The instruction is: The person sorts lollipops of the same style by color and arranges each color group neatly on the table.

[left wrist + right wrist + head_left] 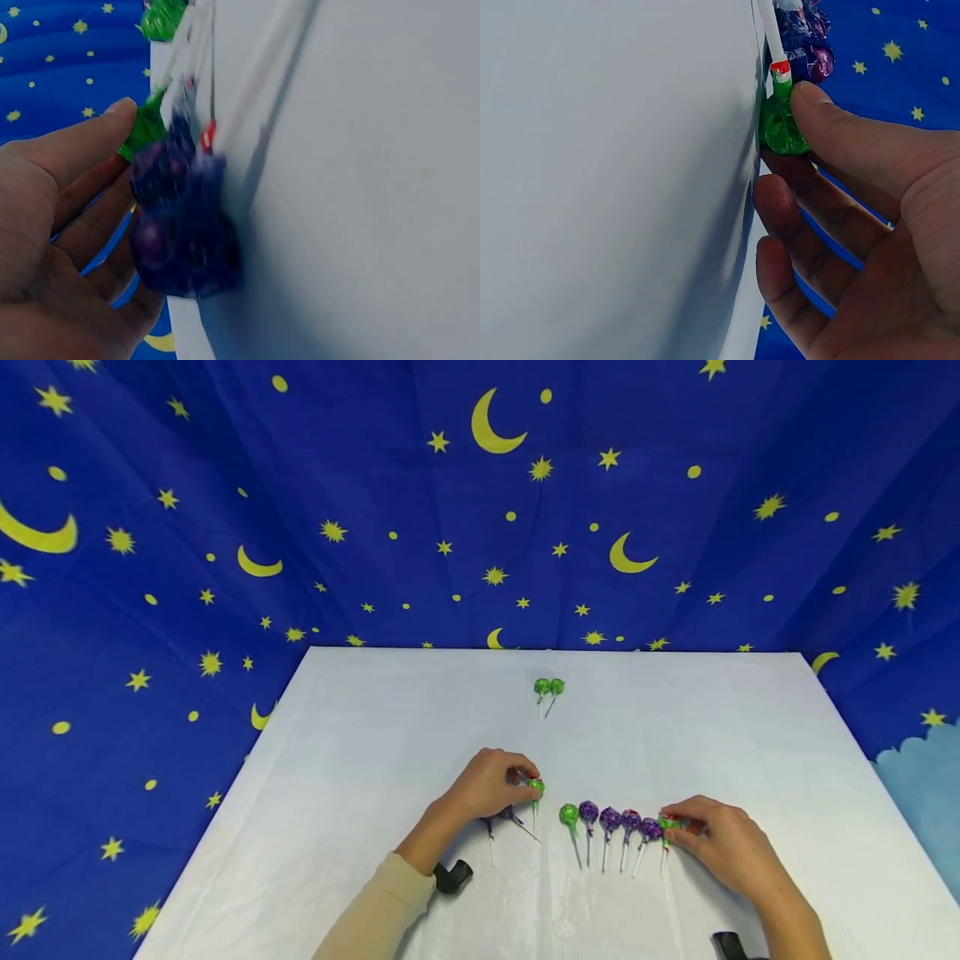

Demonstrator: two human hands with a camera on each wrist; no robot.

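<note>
My left hand (495, 783) pinches a green-wrapped lollipop (536, 787) by its head, thumb on one side and fingers on the other. Beside that hand lie two purple lollipops (187, 247), their heads partly hidden by it in the head view. At the right end of a row, my right hand (723, 843) holds another green lollipop (781, 131) between thumb and fingers. The row itself has several purple lollipops (611, 820) side by side, sticks toward me, and a green lollipop (569, 815) at its left end.
Farther back on the white table (405, 710) lie two green lollipops (550, 686), heads close together. Black straps with dark blocks (453, 877) sit at the wrists. A blue cloth (420, 485) with yellow moons and stars hangs behind the table and along its sides.
</note>
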